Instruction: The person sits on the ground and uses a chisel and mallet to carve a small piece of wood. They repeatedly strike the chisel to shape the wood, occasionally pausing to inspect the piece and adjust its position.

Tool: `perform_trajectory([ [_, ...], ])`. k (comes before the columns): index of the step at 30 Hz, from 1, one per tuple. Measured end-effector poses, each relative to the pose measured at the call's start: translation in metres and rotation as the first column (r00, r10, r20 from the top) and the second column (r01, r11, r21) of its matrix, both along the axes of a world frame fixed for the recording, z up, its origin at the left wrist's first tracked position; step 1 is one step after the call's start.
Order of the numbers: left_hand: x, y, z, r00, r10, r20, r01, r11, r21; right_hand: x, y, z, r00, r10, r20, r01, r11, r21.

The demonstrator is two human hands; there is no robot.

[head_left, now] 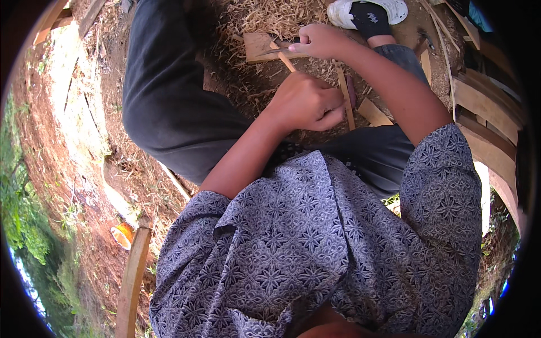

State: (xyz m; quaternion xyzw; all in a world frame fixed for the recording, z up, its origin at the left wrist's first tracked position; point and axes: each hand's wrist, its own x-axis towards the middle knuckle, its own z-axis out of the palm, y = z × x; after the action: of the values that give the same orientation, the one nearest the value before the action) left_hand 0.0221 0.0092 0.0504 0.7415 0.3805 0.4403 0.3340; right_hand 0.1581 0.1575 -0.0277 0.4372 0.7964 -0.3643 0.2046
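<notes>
My left hand is closed in a fist round a thin wooden stick, which points forward and to the left out of the grip. Farther ahead, my right hand grips a knife whose narrow blade reaches left across the stick near its far end. The knife's handle is hidden inside the fingers. Below the blade and the stick's tip lies a flat wooden board. I cannot tell whether the stick touches the board.
Pale wood shavings cover the ground round the board. A wooden strip and a short wood offcut lie right of my left hand. My foot in a white shoe is at the far right. Curved planks are stacked at the right.
</notes>
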Motion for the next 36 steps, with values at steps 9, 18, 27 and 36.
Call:
perform_trajectory([
  [9,-0.004,0.000,0.001,0.997,0.035,0.076,-0.036,0.999,0.015,-0.007,0.012,-0.031,0.983,-0.121,0.137,0.142,0.978,-0.152],
  [18,-0.002,-0.010,-0.009,0.980,0.170,0.102,-0.180,0.978,0.101,0.023,-0.028,0.025,0.955,-0.287,-0.070,0.272,0.946,-0.175],
  [27,-0.002,-0.006,-0.003,0.970,0.208,0.123,-0.220,0.971,0.095,0.001,-0.006,-0.006,0.999,-0.033,0.002,0.033,0.999,0.020],
  [36,0.003,-0.007,-0.001,0.976,0.170,0.139,-0.183,0.979,0.090,-0.012,0.009,-0.040,0.977,-0.203,0.067,0.212,0.960,-0.184],
])
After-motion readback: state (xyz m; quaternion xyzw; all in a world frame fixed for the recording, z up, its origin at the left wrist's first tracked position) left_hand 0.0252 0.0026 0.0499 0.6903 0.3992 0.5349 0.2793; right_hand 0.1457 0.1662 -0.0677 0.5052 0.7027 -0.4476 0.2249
